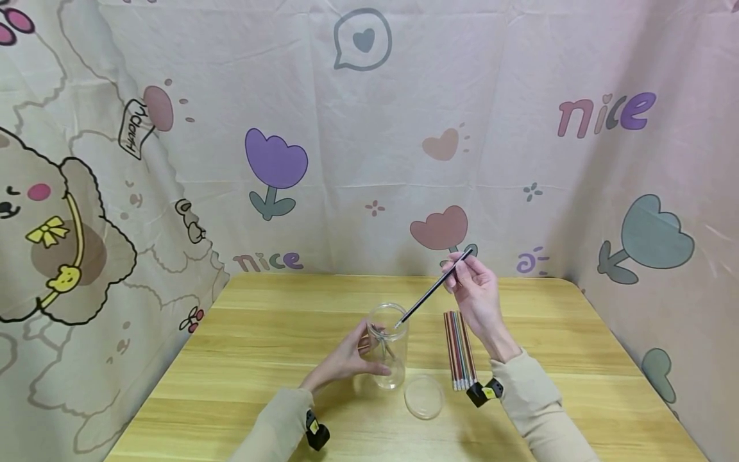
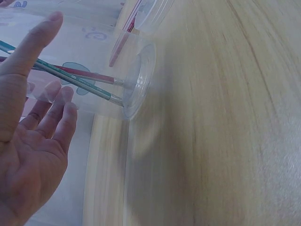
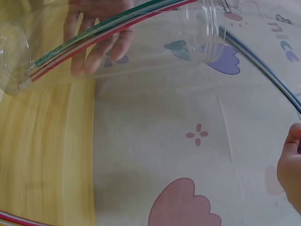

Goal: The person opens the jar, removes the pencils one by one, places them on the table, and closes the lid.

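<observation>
A tall clear jar (image 1: 399,359) stands upright on the table, without a lid on it. My left hand (image 1: 348,354) holds it from the left, thumb on the near side and fingers behind. Inside lean a green pencil (image 2: 77,82) and a red pencil (image 2: 91,74), their metal-banded ends at the jar's bottom. My right hand (image 1: 476,296) pinches a dark pencil (image 1: 432,292) near its upper end. That pencil slants down to the left, its metal-banded end at the jar's mouth.
Right of the jar, several coloured pencils (image 1: 460,351) lie side by side. A round clear lid (image 1: 424,399) lies flat in front of the jar. The wooden table (image 1: 260,333) meets a printed cloth (image 1: 358,128) at its back edge.
</observation>
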The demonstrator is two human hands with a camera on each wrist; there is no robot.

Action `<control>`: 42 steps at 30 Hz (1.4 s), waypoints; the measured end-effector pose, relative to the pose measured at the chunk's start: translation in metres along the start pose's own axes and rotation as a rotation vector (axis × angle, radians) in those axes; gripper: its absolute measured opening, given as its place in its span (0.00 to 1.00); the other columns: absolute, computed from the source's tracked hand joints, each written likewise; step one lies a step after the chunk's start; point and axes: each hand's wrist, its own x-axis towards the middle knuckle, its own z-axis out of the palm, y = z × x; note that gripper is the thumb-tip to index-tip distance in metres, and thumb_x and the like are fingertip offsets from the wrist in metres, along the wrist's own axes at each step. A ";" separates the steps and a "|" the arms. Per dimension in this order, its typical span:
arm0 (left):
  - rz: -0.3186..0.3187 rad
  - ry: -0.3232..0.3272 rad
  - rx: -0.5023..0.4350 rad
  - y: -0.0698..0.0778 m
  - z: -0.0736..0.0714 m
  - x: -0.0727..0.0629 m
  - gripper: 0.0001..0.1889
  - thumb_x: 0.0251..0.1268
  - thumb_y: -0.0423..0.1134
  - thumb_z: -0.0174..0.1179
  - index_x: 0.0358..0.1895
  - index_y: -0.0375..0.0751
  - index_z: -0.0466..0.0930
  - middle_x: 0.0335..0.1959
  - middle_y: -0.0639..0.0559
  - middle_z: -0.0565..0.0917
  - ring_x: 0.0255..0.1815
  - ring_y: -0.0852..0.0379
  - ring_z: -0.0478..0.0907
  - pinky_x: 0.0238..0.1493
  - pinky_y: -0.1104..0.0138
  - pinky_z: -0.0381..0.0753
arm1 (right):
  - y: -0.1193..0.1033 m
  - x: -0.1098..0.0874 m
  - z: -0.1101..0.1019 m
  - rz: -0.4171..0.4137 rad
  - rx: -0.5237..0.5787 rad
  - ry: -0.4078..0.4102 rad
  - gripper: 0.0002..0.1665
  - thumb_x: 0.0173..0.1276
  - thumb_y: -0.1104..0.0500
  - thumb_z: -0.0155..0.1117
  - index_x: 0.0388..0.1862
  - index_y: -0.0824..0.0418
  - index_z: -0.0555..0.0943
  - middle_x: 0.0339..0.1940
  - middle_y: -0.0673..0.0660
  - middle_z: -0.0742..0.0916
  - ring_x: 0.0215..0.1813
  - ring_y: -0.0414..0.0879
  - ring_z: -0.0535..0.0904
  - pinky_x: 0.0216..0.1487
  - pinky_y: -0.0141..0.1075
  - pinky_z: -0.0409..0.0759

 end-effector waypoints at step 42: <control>0.015 0.007 -0.015 -0.001 0.001 0.000 0.46 0.48 0.36 0.79 0.71 0.39 0.62 0.70 0.34 0.72 0.71 0.35 0.71 0.75 0.44 0.71 | 0.000 -0.029 -0.065 0.166 -0.107 0.325 0.17 0.75 0.70 0.55 0.45 0.55 0.88 0.33 0.50 0.91 0.28 0.35 0.78 0.27 0.23 0.77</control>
